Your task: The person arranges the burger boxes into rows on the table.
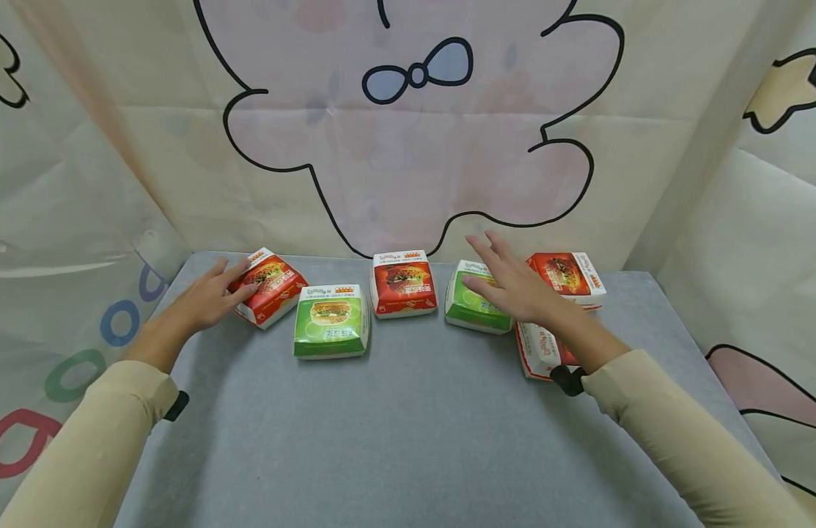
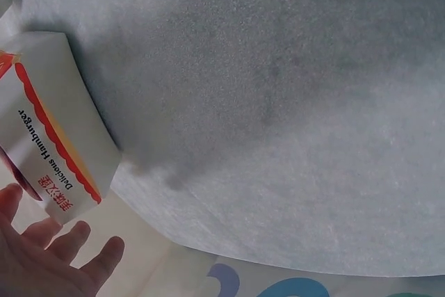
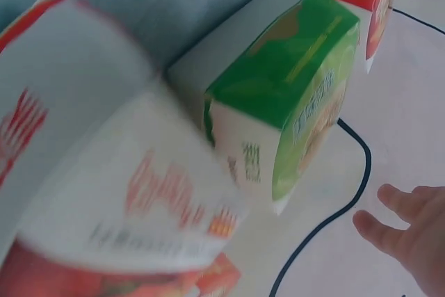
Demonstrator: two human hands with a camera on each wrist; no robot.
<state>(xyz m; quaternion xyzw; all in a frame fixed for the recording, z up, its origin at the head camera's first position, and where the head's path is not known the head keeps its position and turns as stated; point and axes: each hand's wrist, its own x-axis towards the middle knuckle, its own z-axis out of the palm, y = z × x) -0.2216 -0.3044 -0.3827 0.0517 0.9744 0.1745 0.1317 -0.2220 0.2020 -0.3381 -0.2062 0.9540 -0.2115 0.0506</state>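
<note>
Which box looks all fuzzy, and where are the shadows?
Right wrist view: the nearest box is blurry, the green box looks sharper; left wrist view: soft shadow spreads across the upper part of the grey tabletop; head view: soft shadows lie beside the left sleeve and right sleeve.

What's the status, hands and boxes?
Left hand at leftmost red box. Right hand spread, holding nothing. Head view: right forearm partly hides lower-right box.
</note>
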